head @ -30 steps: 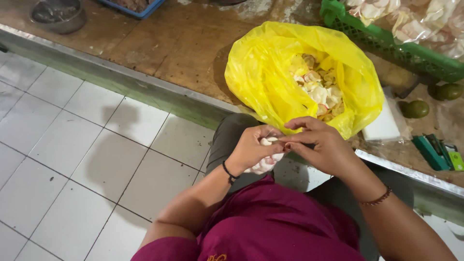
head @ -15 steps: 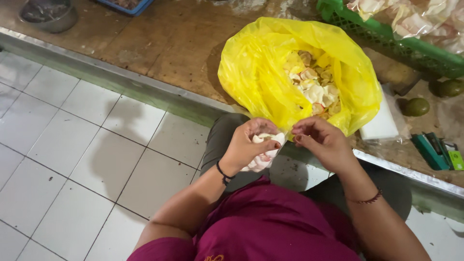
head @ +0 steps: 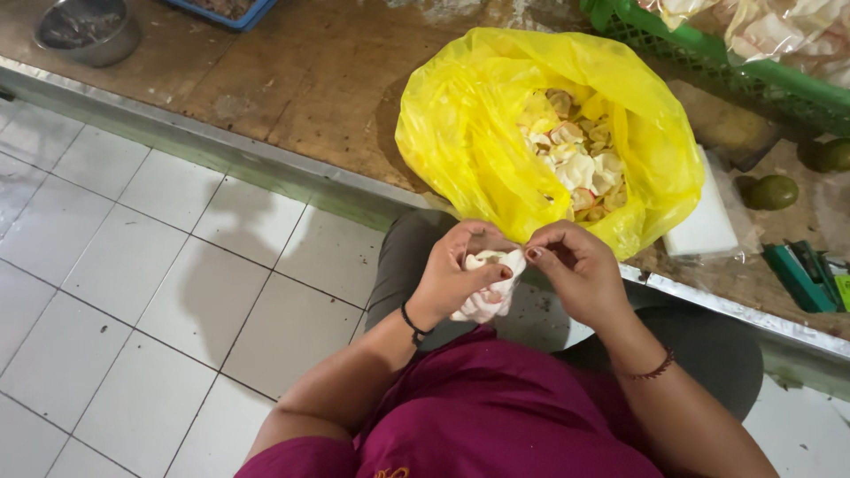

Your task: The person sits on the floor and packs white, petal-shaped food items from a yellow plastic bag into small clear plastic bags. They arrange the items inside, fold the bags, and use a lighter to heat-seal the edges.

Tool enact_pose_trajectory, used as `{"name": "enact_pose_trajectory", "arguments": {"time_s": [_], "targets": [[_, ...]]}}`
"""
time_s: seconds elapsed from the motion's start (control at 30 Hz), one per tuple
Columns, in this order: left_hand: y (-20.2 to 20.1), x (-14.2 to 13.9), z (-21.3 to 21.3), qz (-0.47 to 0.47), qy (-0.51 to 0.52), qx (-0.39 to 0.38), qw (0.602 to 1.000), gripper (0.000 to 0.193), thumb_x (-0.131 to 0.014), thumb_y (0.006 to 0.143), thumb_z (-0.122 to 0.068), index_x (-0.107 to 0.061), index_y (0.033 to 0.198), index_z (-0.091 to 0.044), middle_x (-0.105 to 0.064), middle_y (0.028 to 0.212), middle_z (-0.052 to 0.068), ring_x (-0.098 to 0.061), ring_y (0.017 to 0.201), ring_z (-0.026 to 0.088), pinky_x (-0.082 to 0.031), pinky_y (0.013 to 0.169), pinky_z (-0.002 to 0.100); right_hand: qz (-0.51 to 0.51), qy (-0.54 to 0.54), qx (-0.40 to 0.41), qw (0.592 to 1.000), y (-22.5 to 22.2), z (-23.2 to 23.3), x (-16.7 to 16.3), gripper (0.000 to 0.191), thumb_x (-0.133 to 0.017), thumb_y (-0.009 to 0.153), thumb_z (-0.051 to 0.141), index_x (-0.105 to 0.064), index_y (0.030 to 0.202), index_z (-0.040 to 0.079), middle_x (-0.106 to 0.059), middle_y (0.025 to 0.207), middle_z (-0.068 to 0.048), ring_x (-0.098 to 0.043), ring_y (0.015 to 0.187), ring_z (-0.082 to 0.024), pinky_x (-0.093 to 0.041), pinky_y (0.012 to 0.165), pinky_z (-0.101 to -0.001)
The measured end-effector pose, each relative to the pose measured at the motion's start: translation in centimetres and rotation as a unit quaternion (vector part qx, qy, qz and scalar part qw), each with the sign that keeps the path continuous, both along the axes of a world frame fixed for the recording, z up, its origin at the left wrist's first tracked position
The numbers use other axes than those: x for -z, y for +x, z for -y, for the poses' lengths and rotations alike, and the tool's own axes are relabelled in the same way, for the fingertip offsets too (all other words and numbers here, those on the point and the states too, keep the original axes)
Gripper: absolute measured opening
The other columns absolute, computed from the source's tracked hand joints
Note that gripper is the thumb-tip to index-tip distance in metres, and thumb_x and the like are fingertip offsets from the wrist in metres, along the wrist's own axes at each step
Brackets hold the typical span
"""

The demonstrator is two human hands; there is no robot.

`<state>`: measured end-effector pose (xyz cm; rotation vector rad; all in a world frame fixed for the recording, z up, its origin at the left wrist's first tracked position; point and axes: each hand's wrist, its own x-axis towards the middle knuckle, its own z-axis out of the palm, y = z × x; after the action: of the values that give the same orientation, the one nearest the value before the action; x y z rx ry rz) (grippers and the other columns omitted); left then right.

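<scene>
- Hiding much of the pale clump [head: 485,296] are the curled fingers of the left hand [head: 460,270]; only its top edge and a lumpy lower part show, so what it is made of is hard to say. It looks like whitish, creamy peeled pieces or skins.
- Closed around that clump, the left hand holds it over the lap, just below the counter edge [head: 266,164].
- The right hand [head: 575,270] has its fingers drawn narrow, thumb and forefinger pinching the clump's top corner where the two hands meet; the pinch point itself is too small to read clearly.
- The yellow plastic bag [head: 469,133] sits open on the brown worktop [head: 310,71] just beyond the hands, holding pale and tan flakes [head: 580,155] whose kind cannot be made out.
- Cut off at the top edge: a green crate [head: 726,75] with clear-wrapped goods, a blue tray [head: 226,11], and a metal bowl [head: 84,31] at the far left.
- A white block [head: 704,221] lies partly behind the bag; two green round fruits [head: 770,190] sit to its right, one cropped by the frame.
- A black band [head: 412,323] circles the left wrist, a dark bracelet [head: 651,370] the right; the maroon shirt [head: 496,416] fills the lower frame above white floor tiles [head: 133,292].
</scene>
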<state>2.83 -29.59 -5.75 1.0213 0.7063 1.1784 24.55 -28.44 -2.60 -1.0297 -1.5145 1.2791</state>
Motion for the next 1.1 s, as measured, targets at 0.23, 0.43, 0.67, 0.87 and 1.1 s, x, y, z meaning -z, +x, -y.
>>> {"name": "enact_pose_trajectory", "arguments": {"time_s": [0.23,0.43,0.67,0.87,1.1], "targets": [[-0.5,0.8,0.2,0.126,0.057,-0.004,0.99,0.031,-0.056,0.097,0.001,-0.056,0.128,0.004,-0.07,0.127,0.017,-0.069,0.118,0.022,-0.056,0.103,0.035,0.037,0.015,0.024,0.999,-0.5,0.5,-0.4,0.004,-0.065,0.099,0.002,-0.066,0.101,0.0,-0.07,0.096,-0.002,-0.064,0.087,-0.007,-0.053,0.078,-0.023],[-0.2,1.3,0.8,0.088,0.051,-0.123,0.987,0.015,-0.057,0.106,-0.002,-0.066,0.115,0.007,-0.073,0.114,0.019,-0.071,0.107,0.022,-0.058,0.098,0.036,0.005,0.002,0.011,1.0,-0.4,0.4,0.0,0.004,-0.065,0.098,0.002,-0.065,0.102,0.001,-0.068,0.096,-0.003,-0.064,0.086,-0.007,-0.054,0.078,-0.0234],[0.4,0.8,0.7,0.091,0.058,-0.2,0.974,0.01,-0.055,0.111,-0.005,-0.062,0.111,0.002,-0.07,0.106,0.015,-0.073,0.103,0.022,-0.06,0.096,0.036,-0.025,0.011,0.008,1.0,-1.1,0.5,1.1,0.003,-0.061,0.102,0.002,-0.06,0.104,0.002,-0.066,0.099,-0.003,-0.062,0.085,-0.007,-0.055,0.078,-0.0245],[-0.4,1.0,1.0,0.058,0.101,-0.157,0.981,0.017,-0.056,0.103,0.005,-0.063,0.118,0.006,-0.068,0.12,0.014,-0.068,0.116,0.02,-0.055,0.103,0.032,-0.011,0.001,0.014,1.0,-1.0,0.3,1.2,0.004,-0.061,0.1,0.002,-0.06,0.104,0.002,-0.066,0.101,-0.004,-0.065,0.088,-0.009,-0.057,0.08,-0.0256],[-1.1,1.6,0.9,0.043,0.13,-0.162,0.977,0.016,-0.06,0.102,0.007,-0.064,0.117,0.006,-0.067,0.122,0.014,-0.067,0.115,0.018,-0.054,0.104,0.031,-0.01,-0.003,0.01,1.0,-1.6,0.4,1.3,0.004,-0.062,0.101,0.002,-0.06,0.104,0.002,-0.066,0.101,-0.004,-0.066,0.087,-0.009,-0.057,0.08,-0.0259]]}}
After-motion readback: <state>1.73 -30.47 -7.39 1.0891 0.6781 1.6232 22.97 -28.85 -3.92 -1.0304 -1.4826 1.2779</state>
